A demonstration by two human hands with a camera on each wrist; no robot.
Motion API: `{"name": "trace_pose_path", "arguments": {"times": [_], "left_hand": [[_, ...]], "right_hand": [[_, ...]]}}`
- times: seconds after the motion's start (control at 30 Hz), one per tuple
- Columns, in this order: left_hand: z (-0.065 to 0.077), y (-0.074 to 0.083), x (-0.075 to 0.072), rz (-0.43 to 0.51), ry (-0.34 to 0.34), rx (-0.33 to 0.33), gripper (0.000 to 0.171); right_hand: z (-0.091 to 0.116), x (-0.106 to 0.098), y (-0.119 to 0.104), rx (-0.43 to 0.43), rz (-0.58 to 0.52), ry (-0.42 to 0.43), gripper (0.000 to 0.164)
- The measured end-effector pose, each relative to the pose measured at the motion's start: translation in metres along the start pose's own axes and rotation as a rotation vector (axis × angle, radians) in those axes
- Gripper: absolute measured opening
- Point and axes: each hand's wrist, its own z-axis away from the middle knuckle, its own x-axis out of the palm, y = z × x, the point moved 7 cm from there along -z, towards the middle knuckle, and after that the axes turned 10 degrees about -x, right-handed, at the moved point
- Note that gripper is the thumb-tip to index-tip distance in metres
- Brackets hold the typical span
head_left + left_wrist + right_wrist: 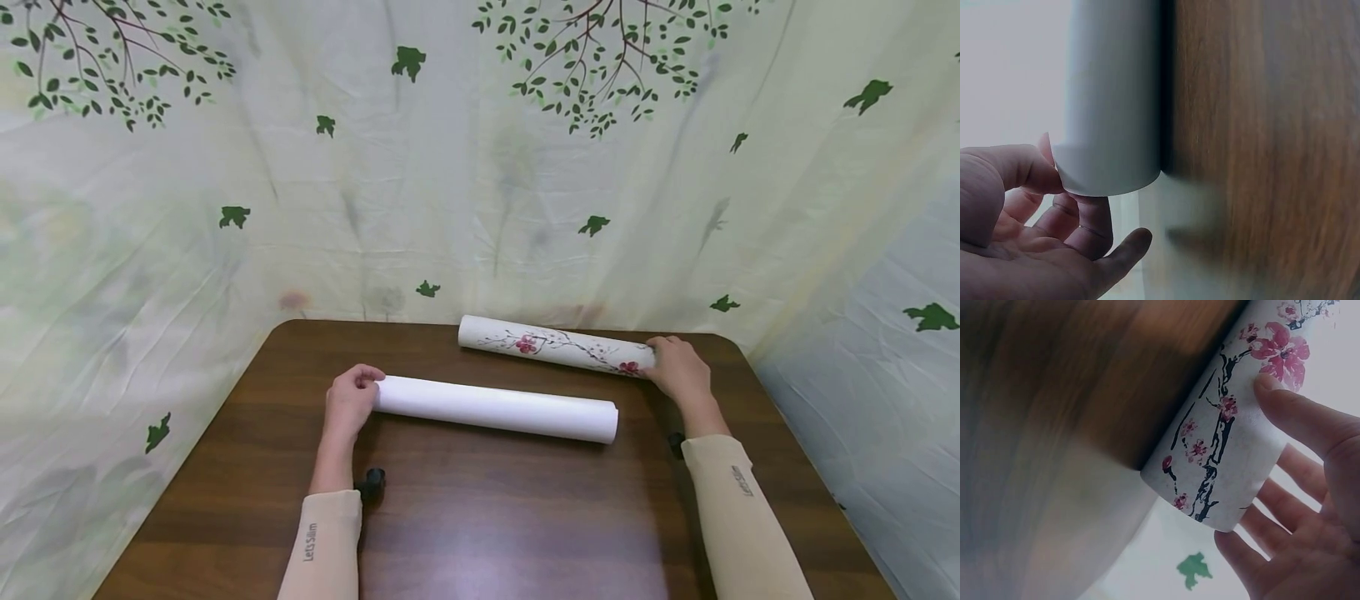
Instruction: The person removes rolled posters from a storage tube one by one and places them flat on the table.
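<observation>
A plain white paper roll (495, 408) lies across the table, slightly slanted. My left hand (352, 402) is at its left end; in the left wrist view, thumb and forefinger pinch the rim of the roll (1113, 100), with the other fingers curled below its end. Farther back lies a white wallpaper roll (558, 344) printed with pink blossoms and dark branches. At its right end my right hand (681, 373) holds it. Seen from the right wrist, the thumb presses the printed side of the wallpaper roll (1250, 431) and the fingers reach round its far side.
Both rolls lie on a dark brown wooden table (480, 508) with rounded back corners. Behind and at the sides hangs a pale curtain (480, 192) with green leaf prints. Small black devices (372, 483) sit at the wrists, below beige sleeves (324, 542).
</observation>
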Motion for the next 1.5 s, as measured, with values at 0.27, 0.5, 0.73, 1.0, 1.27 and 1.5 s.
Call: {"name": "trace_pose_path", "arguments": {"times": [0.27, 0.5, 0.73, 1.0, 1.27, 1.5], "left_hand": [[0.002, 0.002, 0.004, -0.006, -0.016, -0.015, 0.032], [0.002, 0.002, 0.006, -0.023, -0.021, -0.019, 0.033], [0.001, 0.006, 0.008, -0.04, 0.01, 0.008, 0.032], [0.001, 0.006, 0.009, -0.024, -0.003, 0.015, 0.032], [0.003, 0.005, 0.009, -0.021, -0.009, 0.002, 0.031], [0.001, 0.005, 0.009, -0.027, -0.014, -0.005, 0.031]], "right_hand": [[-0.016, 0.003, -0.012, -0.031, 0.01, -0.011, 0.062], [-0.028, 0.005, -0.023, -0.055, -0.01, -0.017, 0.061], [-0.04, 0.005, -0.039, -0.07, -0.015, -0.014, 0.059], [-0.053, 0.01, -0.054, -0.09, -0.002, -0.009, 0.057], [-0.061, 0.019, -0.065, -0.101, -0.012, -0.005, 0.057], [-0.064, 0.023, -0.071, -0.111, -0.019, 0.015, 0.056]]}}
